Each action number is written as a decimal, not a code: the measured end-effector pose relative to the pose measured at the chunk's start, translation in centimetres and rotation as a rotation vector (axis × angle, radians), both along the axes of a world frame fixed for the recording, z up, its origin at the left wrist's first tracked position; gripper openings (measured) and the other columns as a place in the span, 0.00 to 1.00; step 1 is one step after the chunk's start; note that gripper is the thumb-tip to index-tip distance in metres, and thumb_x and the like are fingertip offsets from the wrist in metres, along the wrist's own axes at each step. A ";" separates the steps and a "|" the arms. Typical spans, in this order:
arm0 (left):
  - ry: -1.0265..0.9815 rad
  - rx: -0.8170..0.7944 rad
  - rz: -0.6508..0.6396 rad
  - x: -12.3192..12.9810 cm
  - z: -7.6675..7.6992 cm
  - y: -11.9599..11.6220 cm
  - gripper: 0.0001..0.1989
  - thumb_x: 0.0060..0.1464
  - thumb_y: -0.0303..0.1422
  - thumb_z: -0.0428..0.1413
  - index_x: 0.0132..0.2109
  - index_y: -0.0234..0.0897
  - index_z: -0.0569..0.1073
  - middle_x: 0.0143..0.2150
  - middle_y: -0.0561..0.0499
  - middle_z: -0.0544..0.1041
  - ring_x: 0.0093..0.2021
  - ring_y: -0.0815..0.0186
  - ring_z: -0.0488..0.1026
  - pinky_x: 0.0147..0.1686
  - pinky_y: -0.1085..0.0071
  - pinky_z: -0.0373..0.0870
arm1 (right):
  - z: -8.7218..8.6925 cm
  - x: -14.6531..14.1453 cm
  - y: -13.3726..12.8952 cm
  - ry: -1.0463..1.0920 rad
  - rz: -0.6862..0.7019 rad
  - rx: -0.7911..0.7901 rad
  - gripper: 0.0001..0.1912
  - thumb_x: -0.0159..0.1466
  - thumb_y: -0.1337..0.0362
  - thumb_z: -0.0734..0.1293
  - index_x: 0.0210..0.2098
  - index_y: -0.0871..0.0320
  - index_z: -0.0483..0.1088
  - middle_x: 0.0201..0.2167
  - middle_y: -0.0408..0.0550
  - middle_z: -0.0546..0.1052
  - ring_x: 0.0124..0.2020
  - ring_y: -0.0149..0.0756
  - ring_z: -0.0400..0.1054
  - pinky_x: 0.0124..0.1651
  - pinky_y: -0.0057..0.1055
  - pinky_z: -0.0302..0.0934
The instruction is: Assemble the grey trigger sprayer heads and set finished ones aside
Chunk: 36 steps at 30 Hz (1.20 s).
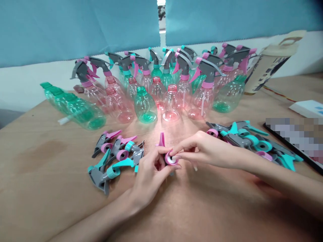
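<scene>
My left hand (151, 168) is closed around a spray trigger head (162, 139) with a pink lever and pink collar, its collar opening turned toward me. At that opening, my right hand (199, 149) pinches a thin white tube (173, 157) with thumb and forefinger. Most of the tube is hidden by the fingers; a pale end shows under the right hand. Left of my left hand lie several loose trigger heads (118, 154), grey with pink or turquoise parts. More loose trigger heads (242, 137) are piled beyond my right forearm.
Across the back stand several clear bottles, green (145, 106) and pink (172, 104), some with trigger heads fitted. Green bottles (83, 111) are at the left. A pale lidded cup (270, 64), a white box (308, 109) and a dark-edged flat device (290, 141) are on the right.
</scene>
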<state>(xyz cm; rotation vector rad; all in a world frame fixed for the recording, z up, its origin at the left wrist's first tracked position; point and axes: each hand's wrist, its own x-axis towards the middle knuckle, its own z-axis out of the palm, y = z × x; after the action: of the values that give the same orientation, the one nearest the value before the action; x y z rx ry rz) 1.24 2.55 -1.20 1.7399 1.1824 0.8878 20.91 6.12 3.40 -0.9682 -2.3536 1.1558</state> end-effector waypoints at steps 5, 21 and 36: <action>0.000 -0.006 -0.021 0.1 0.1 -0.2 0.09 0.52 0.32 0.61 0.41 0.38 0.72 0.28 0.56 0.70 0.26 0.71 0.63 0.25 0.76 0.60 | -0.2 -0.1 0.1 -0.083 -0.024 0.118 0.09 0.61 0.64 0.66 0.40 0.56 0.77 0.20 0.39 0.73 0.18 0.24 0.56 0.22 0.23 0.49; 0.095 0.047 -0.061 0.0 -0.1 -0.3 0.08 0.51 0.25 0.59 0.40 0.37 0.72 0.28 0.56 0.71 0.25 0.71 0.64 0.24 0.76 0.59 | 0.9 -0.7 -0.4 -0.236 -0.044 0.154 0.02 0.57 0.68 0.69 0.28 0.60 0.73 0.16 0.34 0.63 0.18 0.23 0.54 0.21 0.22 0.45; 0.152 0.053 -0.107 0.0 -0.1 -0.4 0.10 0.50 0.21 0.57 0.40 0.37 0.71 0.28 0.58 0.69 0.27 0.72 0.64 0.27 0.76 0.59 | 1.4 -0.6 -0.8 -0.204 0.088 0.254 0.08 0.63 0.70 0.64 0.34 0.58 0.76 0.32 0.45 0.78 0.33 0.32 0.70 0.35 0.27 0.58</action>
<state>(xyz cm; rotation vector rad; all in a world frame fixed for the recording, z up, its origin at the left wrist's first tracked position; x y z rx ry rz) 1.22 2.16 -1.26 1.9226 1.1594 0.7403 20.30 5.30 4.76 -0.9387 -2.6485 0.7917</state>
